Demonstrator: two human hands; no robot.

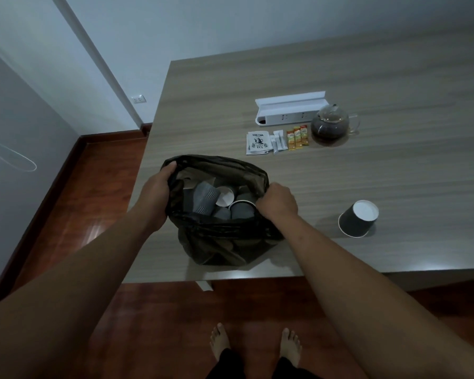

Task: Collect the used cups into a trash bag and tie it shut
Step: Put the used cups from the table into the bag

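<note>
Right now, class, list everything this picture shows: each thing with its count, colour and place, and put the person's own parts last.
trash bag: one, dark, near table edge, mouth held open
cups in the bag: several, dark and grey, exact count unclear
cup on the table: one, dark with white inside, on its side, right of the bag
table: one, wood-grain grey-brown
teapot: one, clear glass, dark liquid, far right
tea packets: white, overlapping, count unclear
white sachets: a few, beside the packets
orange sachets: three, left of the teapot
white box: one, long, behind the sachets
left hand: grips the bag's left rim
right hand: grips the right rim
feet: two, bare, on red-brown floor
</note>
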